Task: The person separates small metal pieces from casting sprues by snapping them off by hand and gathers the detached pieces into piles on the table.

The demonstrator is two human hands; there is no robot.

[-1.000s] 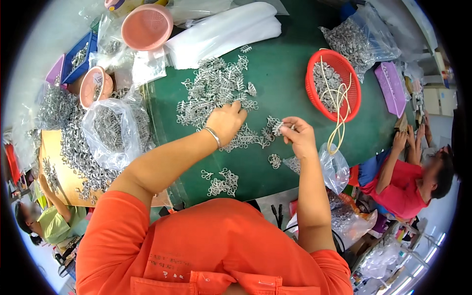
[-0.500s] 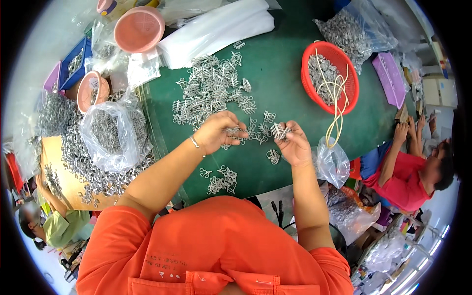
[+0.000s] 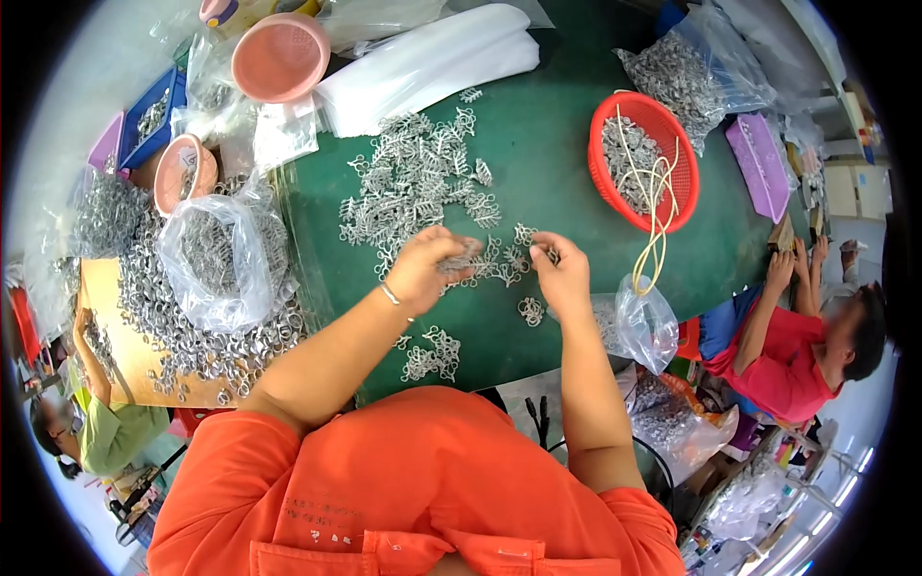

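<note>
My left hand (image 3: pixel 429 268) is closed around a few small silver metal pieces (image 3: pixel 465 257), slightly blurred, that look like fishbones. Across a small gap, the fingers of my right hand (image 3: pixel 565 272) are pinched over the table, with a bit of silver metal showing at the fingertips. Between and beneath the hands lie loose pieces of the same kind (image 3: pixel 509 264). A large heap of them (image 3: pixel 413 178) spreads beyond my left hand, and a small cluster (image 3: pixel 434 355) lies nearer to me. One little clump (image 3: pixel 530 310) sits just left of my right wrist.
A red basket (image 3: pixel 691 182) of metal parts, with a pale cord over it, stands to the right. White plastic sheeting (image 3: pixel 432 67) lies at the back. On the left are a plastic bag (image 3: pixel 178 269), more parts (image 3: pixel 182 336) and pink baskets (image 3: pixel 280 58). Two people work at the sides.
My right hand has shifted slightly left; the cluster of pieces seen in its fingers before is now mostly out of sight. My left hand stays nearly in place, its fingers drawn in more.
</note>
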